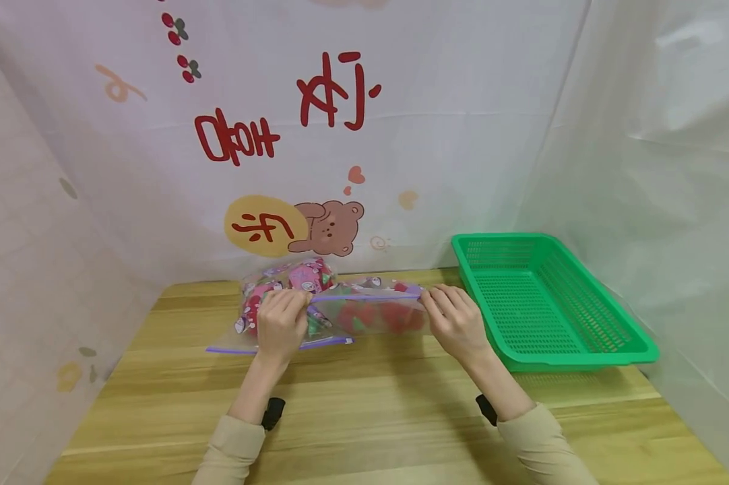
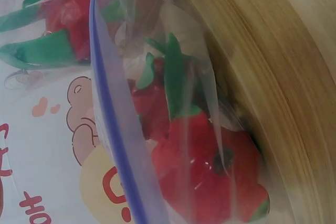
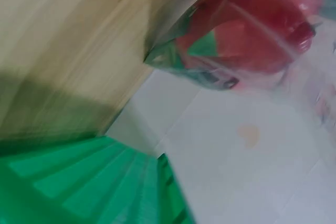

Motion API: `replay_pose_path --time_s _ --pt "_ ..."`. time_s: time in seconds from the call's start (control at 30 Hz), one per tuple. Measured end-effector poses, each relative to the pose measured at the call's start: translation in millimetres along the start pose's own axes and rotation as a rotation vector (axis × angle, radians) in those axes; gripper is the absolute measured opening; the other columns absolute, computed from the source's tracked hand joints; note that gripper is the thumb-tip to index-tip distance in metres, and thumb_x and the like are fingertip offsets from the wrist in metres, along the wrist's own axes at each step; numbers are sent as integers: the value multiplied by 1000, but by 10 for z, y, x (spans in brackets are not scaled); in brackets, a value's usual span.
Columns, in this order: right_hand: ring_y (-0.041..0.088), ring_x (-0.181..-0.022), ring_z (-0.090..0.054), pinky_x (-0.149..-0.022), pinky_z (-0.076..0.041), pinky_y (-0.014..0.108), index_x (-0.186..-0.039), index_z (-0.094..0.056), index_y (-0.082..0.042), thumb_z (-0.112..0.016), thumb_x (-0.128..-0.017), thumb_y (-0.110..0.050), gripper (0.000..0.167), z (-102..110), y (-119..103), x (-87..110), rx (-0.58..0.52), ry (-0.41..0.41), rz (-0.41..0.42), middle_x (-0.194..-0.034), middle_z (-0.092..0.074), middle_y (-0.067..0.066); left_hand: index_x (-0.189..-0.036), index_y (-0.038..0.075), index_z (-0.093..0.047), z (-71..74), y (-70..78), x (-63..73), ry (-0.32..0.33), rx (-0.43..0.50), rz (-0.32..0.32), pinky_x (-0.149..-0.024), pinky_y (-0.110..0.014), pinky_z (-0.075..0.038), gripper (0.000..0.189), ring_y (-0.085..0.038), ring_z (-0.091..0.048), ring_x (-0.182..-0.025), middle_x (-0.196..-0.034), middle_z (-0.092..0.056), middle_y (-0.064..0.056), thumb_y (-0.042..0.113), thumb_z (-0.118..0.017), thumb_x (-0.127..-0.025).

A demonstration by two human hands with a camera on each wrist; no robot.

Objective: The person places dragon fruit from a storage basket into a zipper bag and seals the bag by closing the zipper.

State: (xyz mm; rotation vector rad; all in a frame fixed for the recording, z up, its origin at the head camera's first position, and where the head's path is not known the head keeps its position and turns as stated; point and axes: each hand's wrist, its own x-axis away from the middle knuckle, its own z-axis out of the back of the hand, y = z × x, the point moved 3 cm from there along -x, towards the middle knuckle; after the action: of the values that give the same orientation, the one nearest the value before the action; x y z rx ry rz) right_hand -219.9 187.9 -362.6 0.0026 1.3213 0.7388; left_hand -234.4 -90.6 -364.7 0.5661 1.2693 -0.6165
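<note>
Both hands hold a clear zip bag (image 1: 367, 311) by its purple zip edge (image 1: 364, 297), which is stretched level between them. My left hand (image 1: 282, 323) pinches the left end, and my right hand (image 1: 455, 320) grips the right end. Red dragon fruits (image 2: 205, 166) with green leafy tips show through the plastic in the left wrist view; the right wrist view has the bag's red and green contents (image 3: 247, 30) too. Behind the left hand lies another zip bag (image 1: 306, 275) with pink printed patterns, its purple edge (image 1: 328, 343) toward me. Neither wrist view shows the fingers.
To the right, a green plastic basket (image 1: 583, 362) with slotted walls stands on the wooden table (image 1: 364, 417). A white printed sheet (image 1: 449, 135) hangs behind the table and along its sides.
</note>
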Motion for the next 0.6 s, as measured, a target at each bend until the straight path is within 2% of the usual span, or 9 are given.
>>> replay_pose_path --time_s 0.27,0.37,0.47,0.6 --pt "32 -70 -65 -61 -55 41 -83 -67 4 -56 -92 -4 16 173 161 205 13 44 -37 -75 -67 15 -66 2 -56 15 -6 42 4 -1 -49 -59 -38 -52 14 -27 -64 -60 -66 -68 -11 -9 -60 -74" --pt "33 -68 -65 -59 -54 44 -83 -67 4 -54 -92 -2 18 271 256 323 5 29 -41 -74 -66 16 -64 2 -53 49 -5 65 -7 3 -57 -59 -38 -52 16 -27 -64 -60 -65 -68 -11 -6 -60 -77" --pt "34 -69 -65 -58 -54 44 -83 -67 5 -50 -93 -1 20 347 307 421 -7 3 -23 -73 -66 16 -65 2 -54 91 2 75 -27 23 -70 -60 -38 -52 18 -28 -64 -62 -67 -68 -11 -3 -56 -81" --pt "33 -69 -65 -57 -54 43 -81 -66 3 -51 -94 -5 22 397 289 472 -24 -27 13 -72 -66 14 -66 3 -54 122 19 100 -79 69 -116 -62 -37 -52 29 -24 -63 -62 -67 -67 -8 6 -49 -95"
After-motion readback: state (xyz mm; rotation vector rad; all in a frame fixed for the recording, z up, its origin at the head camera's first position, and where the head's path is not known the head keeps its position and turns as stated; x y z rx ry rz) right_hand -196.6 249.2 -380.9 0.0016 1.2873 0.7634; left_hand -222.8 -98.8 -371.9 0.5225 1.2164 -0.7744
